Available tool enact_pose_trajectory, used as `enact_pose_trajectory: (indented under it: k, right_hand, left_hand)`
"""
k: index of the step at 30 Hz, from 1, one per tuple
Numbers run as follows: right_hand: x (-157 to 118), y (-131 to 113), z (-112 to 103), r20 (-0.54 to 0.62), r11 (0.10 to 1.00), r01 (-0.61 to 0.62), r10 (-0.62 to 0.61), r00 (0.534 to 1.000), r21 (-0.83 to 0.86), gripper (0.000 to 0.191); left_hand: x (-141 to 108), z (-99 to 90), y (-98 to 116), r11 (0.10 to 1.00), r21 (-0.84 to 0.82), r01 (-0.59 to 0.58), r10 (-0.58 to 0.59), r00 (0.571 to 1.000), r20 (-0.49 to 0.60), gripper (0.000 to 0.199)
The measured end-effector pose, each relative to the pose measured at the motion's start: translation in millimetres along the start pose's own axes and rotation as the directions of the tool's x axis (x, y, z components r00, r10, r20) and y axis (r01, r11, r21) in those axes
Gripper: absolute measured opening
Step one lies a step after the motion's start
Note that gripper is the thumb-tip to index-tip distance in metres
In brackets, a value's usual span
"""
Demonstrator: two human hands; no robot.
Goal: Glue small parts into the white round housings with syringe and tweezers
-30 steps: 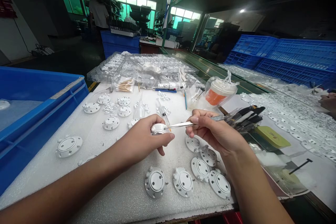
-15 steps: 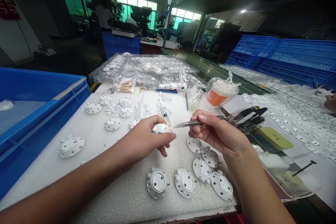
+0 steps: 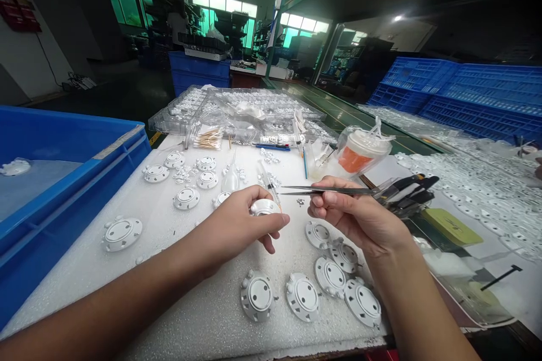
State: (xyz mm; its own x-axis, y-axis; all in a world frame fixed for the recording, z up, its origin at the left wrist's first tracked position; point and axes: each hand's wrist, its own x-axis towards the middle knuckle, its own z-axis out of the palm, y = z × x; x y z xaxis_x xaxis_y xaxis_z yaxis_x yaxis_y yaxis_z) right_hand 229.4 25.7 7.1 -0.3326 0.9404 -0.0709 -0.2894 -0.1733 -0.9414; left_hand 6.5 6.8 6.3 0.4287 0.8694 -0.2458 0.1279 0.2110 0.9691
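Note:
Between the thumb and fingers of my left hand (image 3: pixel 248 223) is a round white plastic part (image 3: pixel 263 207), partly covered by the fingers. My right hand (image 3: pixel 353 208) is closed on a pair of metal tweezers (image 3: pixel 326 189), whose tips are apart and point left, just above the held part. Beyond the left hand lies a thin syringe (image 3: pixel 271 183) with an orange tip. A small pile of tiny metal pieces (image 3: pixel 300 202) sits just below the tweezers. Similar round white parts (image 3: pixel 257 295) with two dark dots stand on the white foam sheet (image 3: pixel 199 304) around both hands.
A blue bin (image 3: pixel 68 152) stands at the left. Cotton swabs (image 3: pixel 209 137), a clear squeeze bottle (image 3: pixel 231 176) and an orange-and-white cup (image 3: pixel 358 149) in plastic lie farther back. Clear trays (image 3: pixel 169 118) hold many small white parts. A yellow-green box (image 3: pixel 451 225) sits at right.
The tweezers have drawn back from the white part, turned level, and their tips have spread apart. My left hand keeps hold of the part. The view has shifted slightly.

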Motion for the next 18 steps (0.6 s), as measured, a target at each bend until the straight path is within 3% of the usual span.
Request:
enact_pose_trajectory:
  k: [18]
  right_hand:
    - [-0.5,0.2,2.8,0.080,0.998,-0.024,0.028,0.996,-0.059,0.012]
  left_hand:
    - [0.0,0.7,2.3,0.999,0.021,-0.027,0.028,1.000,-0.014,0.025]
